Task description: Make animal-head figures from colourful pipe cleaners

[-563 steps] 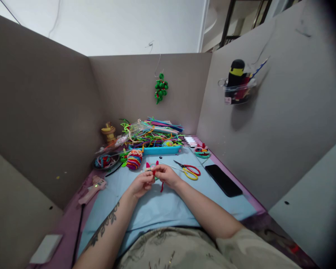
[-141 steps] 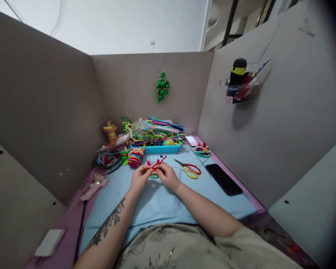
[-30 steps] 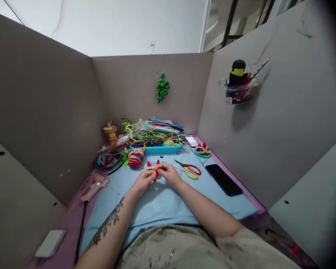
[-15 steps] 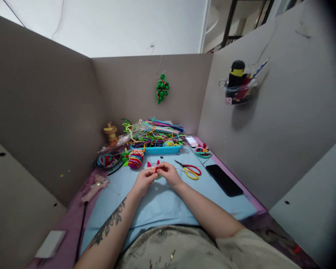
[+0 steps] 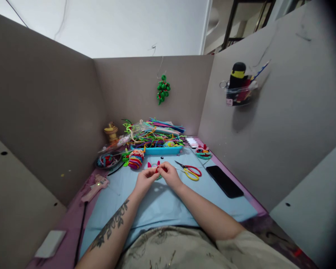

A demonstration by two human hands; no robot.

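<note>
Both hands meet toward the desk's (image 5: 162, 201) far edge: left hand (image 5: 144, 181) and right hand (image 5: 170, 174) pinch the small red chenille piece (image 5: 156, 167) between them, equally near.

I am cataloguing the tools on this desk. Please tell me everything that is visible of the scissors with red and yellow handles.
The scissors with red and yellow handles lie flat on the light blue mat, just to the right of the right hand and left of the black phone. One handle loop is red, the other yellow; both look plastic. The short dark metal blades point toward the back left and seem shut or nearly so. Neither hand touches them; only the mat does.
</note>
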